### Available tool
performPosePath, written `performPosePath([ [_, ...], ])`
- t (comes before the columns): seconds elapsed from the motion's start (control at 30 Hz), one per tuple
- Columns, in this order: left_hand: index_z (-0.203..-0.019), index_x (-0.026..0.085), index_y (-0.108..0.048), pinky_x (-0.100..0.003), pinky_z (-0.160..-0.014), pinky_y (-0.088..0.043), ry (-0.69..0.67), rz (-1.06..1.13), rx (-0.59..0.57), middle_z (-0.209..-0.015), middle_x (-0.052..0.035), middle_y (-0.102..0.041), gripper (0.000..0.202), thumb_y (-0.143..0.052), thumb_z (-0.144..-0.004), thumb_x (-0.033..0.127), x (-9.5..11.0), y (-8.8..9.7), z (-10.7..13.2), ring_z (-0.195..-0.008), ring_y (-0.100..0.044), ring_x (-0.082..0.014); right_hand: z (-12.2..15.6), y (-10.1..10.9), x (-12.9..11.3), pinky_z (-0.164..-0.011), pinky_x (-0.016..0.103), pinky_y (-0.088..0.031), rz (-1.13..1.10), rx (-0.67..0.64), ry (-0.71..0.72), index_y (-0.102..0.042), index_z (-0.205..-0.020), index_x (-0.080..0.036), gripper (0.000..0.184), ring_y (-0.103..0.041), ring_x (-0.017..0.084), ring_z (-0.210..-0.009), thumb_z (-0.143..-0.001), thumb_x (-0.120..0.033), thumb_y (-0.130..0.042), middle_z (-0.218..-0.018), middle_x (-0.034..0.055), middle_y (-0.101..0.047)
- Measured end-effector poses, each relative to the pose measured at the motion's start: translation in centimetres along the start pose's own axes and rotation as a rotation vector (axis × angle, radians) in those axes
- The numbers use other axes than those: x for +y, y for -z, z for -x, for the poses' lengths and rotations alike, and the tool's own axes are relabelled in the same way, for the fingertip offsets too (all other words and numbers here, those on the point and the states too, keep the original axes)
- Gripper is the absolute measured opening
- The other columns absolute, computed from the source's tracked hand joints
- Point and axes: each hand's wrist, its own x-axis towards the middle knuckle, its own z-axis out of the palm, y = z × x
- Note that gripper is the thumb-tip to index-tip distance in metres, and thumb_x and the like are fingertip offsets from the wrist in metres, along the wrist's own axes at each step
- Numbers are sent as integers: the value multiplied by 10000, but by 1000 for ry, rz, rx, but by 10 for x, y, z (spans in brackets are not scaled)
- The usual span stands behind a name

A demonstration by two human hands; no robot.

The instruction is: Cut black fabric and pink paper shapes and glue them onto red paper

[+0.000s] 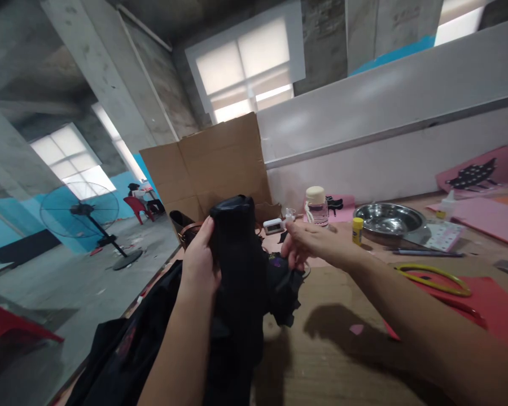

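Note:
My left hand (200, 256) grips the side of a tall black bag or fabric bundle (237, 265) that stands upright at the table's left edge. My right hand (311, 243) reaches across toward the bundle's right side, fingers curled against crumpled black fabric (284, 287); whether it grips the fabric I cannot make out. Behind the bundle a brown-rimmed bag (185, 228) shows partly.
A wooden table (334, 361) carries a steel bowl (387, 219), a clear bottle with cream cap (316, 206), a small yellow bottle (358, 230), yellow-handled scissors (434, 279) on red paper (486, 307), pink sheets (491, 217). A cardboard panel (211, 163) stands behind. A floor fan (82, 214) is at left.

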Motion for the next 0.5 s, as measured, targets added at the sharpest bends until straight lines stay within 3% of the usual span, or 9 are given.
performPosePath([
  [0.07, -1281, 254, -631, -425, -1030, -553, -51, -41, -48, -1293, -35, -713, 426, -411, -1004, 490, 0, -12, 12, -1205, -666, -266, 12, 1, -11, -730, 414, -619, -231, -184, -9, -738, -1107, -154, 913, -764, 264, -789, -874, -880, -237, -974, 164, -788],
  [0.13, -1101, 243, -723, -439, -1082, -515, -109, -138, -187, -1207, -40, -751, 266, -647, -903, 403, -2, -30, 30, -1188, -669, -294, 20, 0, -19, -784, 400, -614, -496, -226, 11, -695, -1269, -205, 845, -759, 260, -899, -837, -874, -411, -1112, 138, -779],
  [0.17, -1028, 232, -750, -451, -1124, -478, -151, -213, -308, -1185, -56, -760, 191, -702, -865, 320, -3, -39, 40, -1201, -660, -303, 22, 0, -21, -789, 363, -607, -589, -192, 22, -695, -1288, -226, 744, -750, 242, -918, -824, -796, -573, -1127, 117, -779],
  [0.2, -1042, 236, -747, -465, -1164, -435, -338, -424, -472, -1225, -70, -743, 186, -616, -913, 264, -3, -48, 49, -1254, -628, -289, 23, -1, -23, -780, 316, -597, -635, -133, 30, -719, -1261, -233, 628, -742, 218, -911, -803, -664, -721, -1105, 97, -786],
  [0.23, -1062, 215, -740, -488, -1188, -402, -500, -596, -546, -1270, -107, -717, 225, -557, -932, 202, -4, -56, 57, -1315, -581, -290, 23, -2, -23, -764, 269, -583, -634, -66, 37, -750, -1211, -235, 516, -734, 191, -893, -783, -516, -811, -1068, 78, -795],
  [0.3, -1108, 182, -722, -493, -1194, -395, -688, -771, -594, -1328, -153, -675, 240, -544, -948, 181, -4, -64, 67, -1376, -521, -295, 22, -2, -24, -759, 224, -566, -611, 9, 46, -795, -1113, -227, 370, -724, 164, -885, -757, -304, -856, -1024, 58, -804],
  [0.4, -1025, 208, -733, -411, -1064, -515, -687, -698, -499, -1171, -105, -747, 163, -588, -957, 238, 2, -56, 63, -1176, -661, -259, 21, 1, -25, -798, 234, -572, -621, 66, 62, -816, -1039, -238, 254, -732, 156, -892, -785, -221, -814, -1008, 43, -811],
  [0.47, -932, 223, -723, -369, -935, -554, -530, -563, -332, -970, -59, -765, 173, -591, -972, 327, 6, -41, 50, -949, -709, -218, 24, 7, -28, -812, 243, -580, -642, 93, 68, -820, -1019, -259, 229, -744, 155, -883, -796, -210, -802, -992, 35, -817],
  [0.5, -931, 219, -713, -379, -945, -538, -421, -483, -225, -981, -65, -754, 217, -590, -976, 392, 6, -33, 42, -966, -697, -224, 26, 10, -31, -821, 250, -583, -653, 102, 72, -821, -1011, -265, 220, -749, 157, -882, -798, -212, -801, -984, 34, -819],
])
